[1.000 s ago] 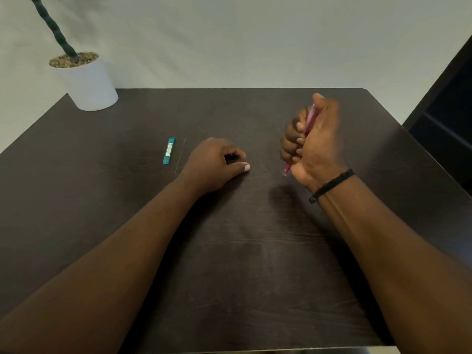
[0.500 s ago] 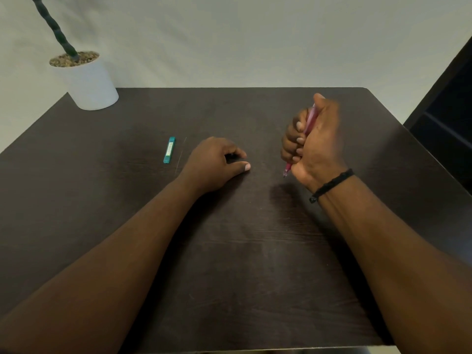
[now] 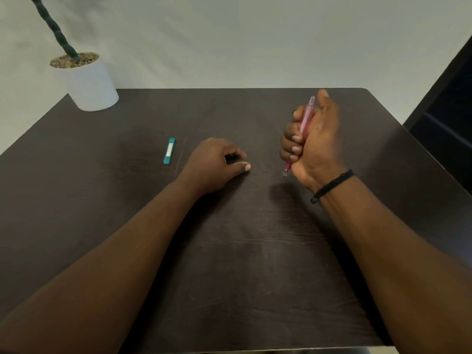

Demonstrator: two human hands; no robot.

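My right grip (image 3: 316, 144) is fisting the pink mechanical pencil (image 3: 305, 120), thumb raised for clicking; my left grip (image 3: 214, 167) is resting curled, perhaps pinching something.

Head-worn camera looks forward and down, close over the table (image 3: 242, 267).

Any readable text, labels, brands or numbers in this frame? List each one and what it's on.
No text can be read in this frame.
Teal case: it has a pale label with print, too small and blurred to read.
Pink pencil, gripped in the right hand: no marking shows.
White pot: plain, no text.
Table: no text.
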